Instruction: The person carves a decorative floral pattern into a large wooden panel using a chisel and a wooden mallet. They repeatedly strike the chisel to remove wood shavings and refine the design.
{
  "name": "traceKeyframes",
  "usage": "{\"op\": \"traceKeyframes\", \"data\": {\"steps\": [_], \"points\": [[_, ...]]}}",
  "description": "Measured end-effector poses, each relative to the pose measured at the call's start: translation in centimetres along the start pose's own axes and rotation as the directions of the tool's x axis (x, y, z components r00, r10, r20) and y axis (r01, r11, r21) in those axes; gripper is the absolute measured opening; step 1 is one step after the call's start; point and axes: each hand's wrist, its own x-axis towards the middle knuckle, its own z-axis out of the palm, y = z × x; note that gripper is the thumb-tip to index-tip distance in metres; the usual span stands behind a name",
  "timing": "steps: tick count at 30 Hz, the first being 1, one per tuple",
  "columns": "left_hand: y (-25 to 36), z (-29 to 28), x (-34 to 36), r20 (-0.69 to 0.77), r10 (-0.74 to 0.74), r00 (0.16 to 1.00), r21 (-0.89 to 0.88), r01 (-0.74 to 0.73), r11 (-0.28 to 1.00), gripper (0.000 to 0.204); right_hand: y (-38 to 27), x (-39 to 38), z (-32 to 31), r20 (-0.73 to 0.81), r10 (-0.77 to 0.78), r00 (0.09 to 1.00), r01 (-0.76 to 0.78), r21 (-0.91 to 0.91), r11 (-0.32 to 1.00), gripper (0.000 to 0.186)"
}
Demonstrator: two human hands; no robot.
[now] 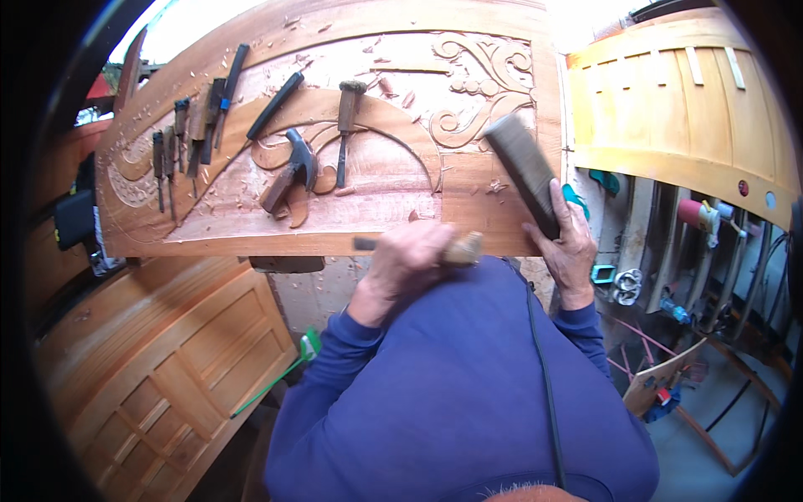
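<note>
My left hand is closed around a chisel with a worn wooden handle, held sideways near the panel's front edge; its dark end points left. In my right hand is a long dark rectangular wooden block, tilted up and to the left over the panel's right part. Under both lies a carved wooden panel with scrollwork and scattered shavings. A claw hammer rests mid-panel, beside another chisel and a dark bar-like tool.
Several chisels lie in a row on the panel's left. A second wooden panel stands at far right, above leaning bars and a pink-and-white tool. A panelled door is at lower left, with a green-handled brush beside it.
</note>
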Motion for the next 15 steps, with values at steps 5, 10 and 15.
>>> {"op": "traceKeyframes", "data": {"steps": [5,10,15], "points": [[-2.2,-1.0,-6.2,-0.226,-0.346,0.911,0.280,0.401,0.872,0.053,2.7,-0.5,-1.8,0.244,-0.348,0.905,0.391,-0.156,0.907,0.086],[-1.2,-0.8,-6.6,-0.235,-0.691,0.683,0.212,0.730,0.650,0.068,3.7,0.9,-2.6,0.218,-0.528,0.821,0.532,0.045,0.846,0.083],[-1.0,0.6,-5.0,-0.251,-0.754,0.606,0.017,0.782,0.623,0.074,4.7,0.8,-2.7,0.250,-0.514,0.821,0.508,0.091,0.856,0.086]]}}
